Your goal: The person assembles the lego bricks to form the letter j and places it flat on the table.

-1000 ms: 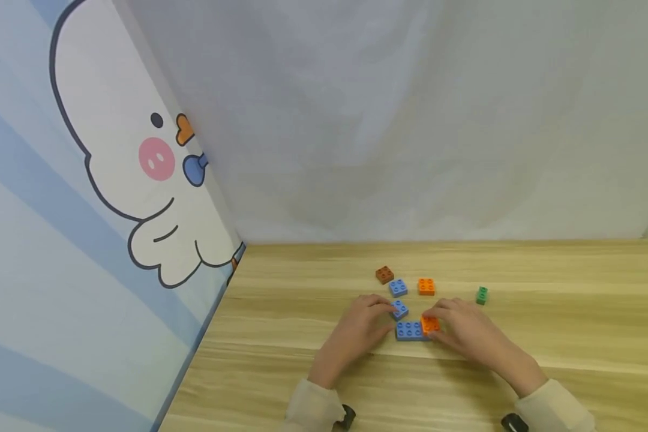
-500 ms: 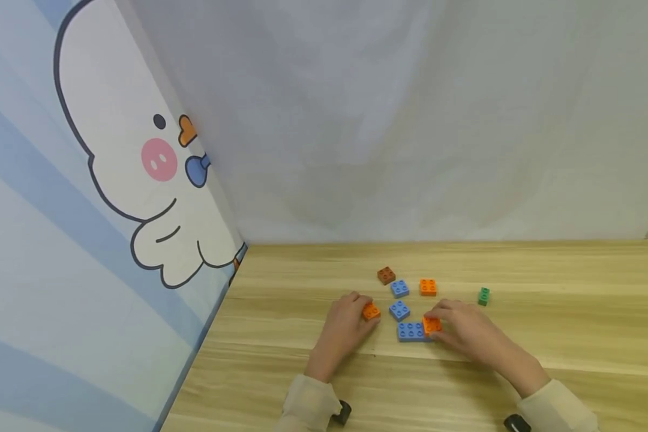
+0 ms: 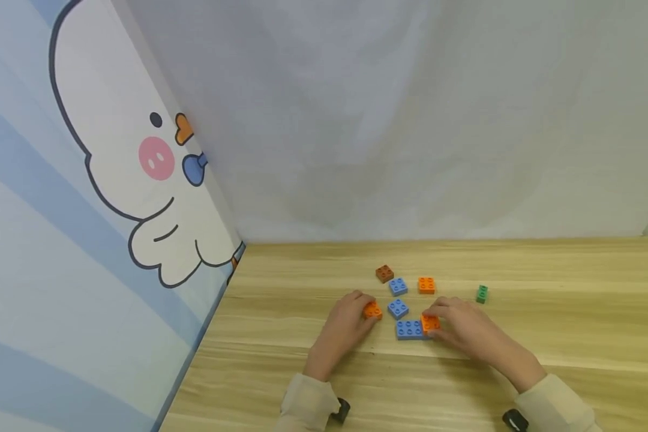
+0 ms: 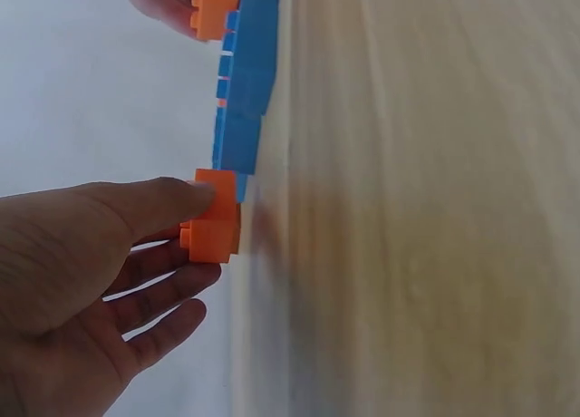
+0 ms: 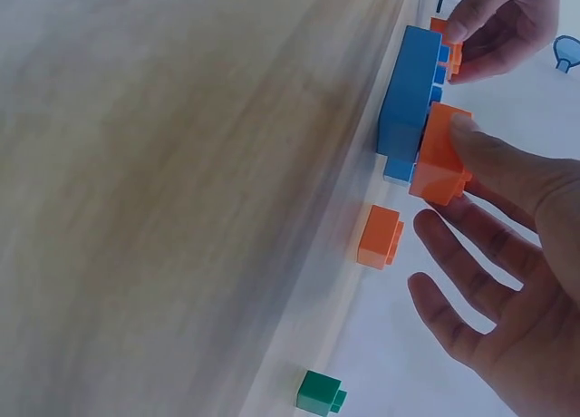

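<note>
Head: lower ctr, L hand grip (image 3: 347, 324) pinches studded sq. orange brick (image 3: 373, 311); R hand grip (image 3: 463, 327) holds 2nd orange brick (image 3: 431, 324) atop rt end of rect. blue brick (image 3: 408, 329), wood-grain tabletop (image 3: 572, 312). L wrist: pinched brick smooth-sided, ctr left. R wrist: 2nd orange brick upper rt; green brick (image 5: 317, 393) bottom ctr.

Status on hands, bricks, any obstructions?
Left hand: pinching orange brick. Right hand: pinching second orange brick at right end of long blue brick. Nearer small blue brick close behind, possibly obstructing.
</note>
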